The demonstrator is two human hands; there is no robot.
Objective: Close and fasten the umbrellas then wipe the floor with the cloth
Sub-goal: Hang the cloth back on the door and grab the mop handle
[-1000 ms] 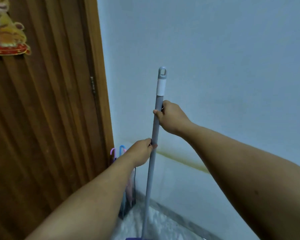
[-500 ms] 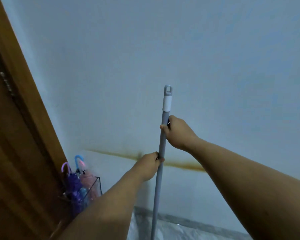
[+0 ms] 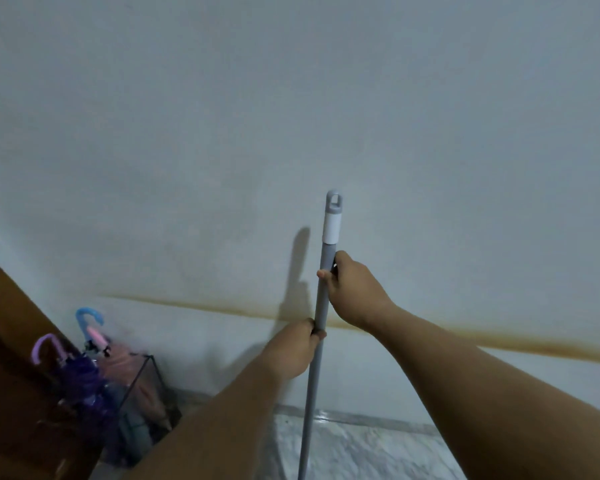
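Observation:
A grey mop handle (image 3: 314, 368) with a white sleeve and a hanging loop at its top stands nearly upright in front of the wall. My right hand (image 3: 352, 292) grips it high, just below the white sleeve. My left hand (image 3: 293, 351) grips it lower down. The mop's head and any cloth are out of frame below. Closed umbrellas stand in a black wire stand (image 3: 137, 386) at the lower left: a purple umbrella (image 3: 84, 375) with a lilac hook handle, a pink umbrella (image 3: 118, 362), and one with a blue hook handle (image 3: 89, 317).
A pale wall (image 3: 291, 116) with a brown stain line fills most of the view. A wooden door (image 3: 11, 358) is at the far left behind the stand. Marbled floor tiles (image 3: 361, 452) show at the bottom along a grey skirting strip.
The view has swung right, so the door has slid off to the left and the umbrella stand shows more fully. Both hands keep the same grip on the mop handle.

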